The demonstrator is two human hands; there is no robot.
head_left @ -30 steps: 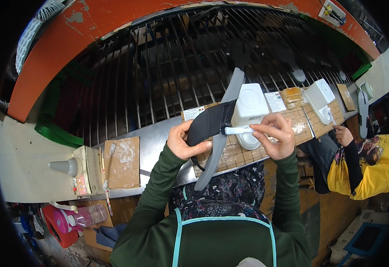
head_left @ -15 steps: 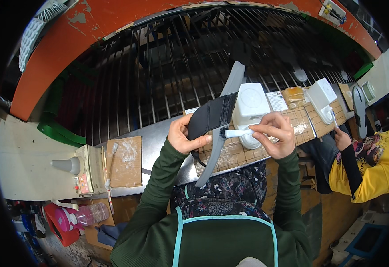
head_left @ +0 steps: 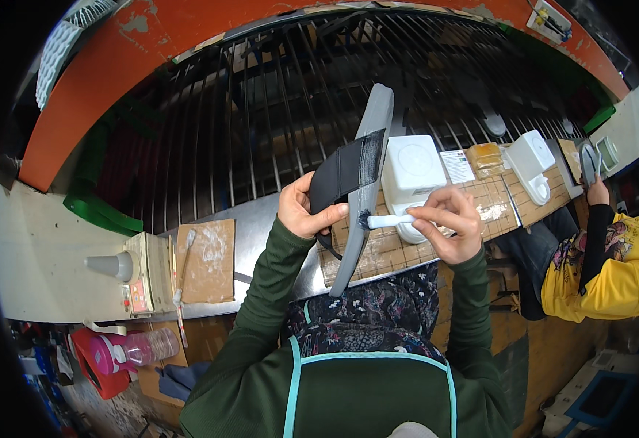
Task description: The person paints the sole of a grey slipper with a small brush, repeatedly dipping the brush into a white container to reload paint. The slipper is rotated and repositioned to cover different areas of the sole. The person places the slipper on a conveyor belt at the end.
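Observation:
My left hand (head_left: 308, 210) is closed on a sandal, its thumb near the grey sole (head_left: 363, 197) and its fingers around the black strap (head_left: 341, 169). The sole stands on edge, its long side running away from me. Pinched in my right hand (head_left: 451, 223) is a brush with a white handle (head_left: 390, 220); its dark bristles touch the sole's edge close to my left thumb. Behind the brush stands a white container (head_left: 413, 166) with a lower spout-like cup, partly hidden by my right hand.
Beyond the table lies a conveyor of metal rods (head_left: 261, 124) under an orange frame (head_left: 100, 95). A cardboard piece (head_left: 206, 263) lies at left, near a grey cone (head_left: 108, 266) and a pink-lidded bottle (head_left: 133, 349). At right, a co-worker in a yellow top (head_left: 604, 270) sits by another white container (head_left: 535, 164).
The sandal has shifted slightly away from me and turned, showing more of the strap's wet-looking edge. The co-worker's hand has moved from the container to a grey sole at far right.

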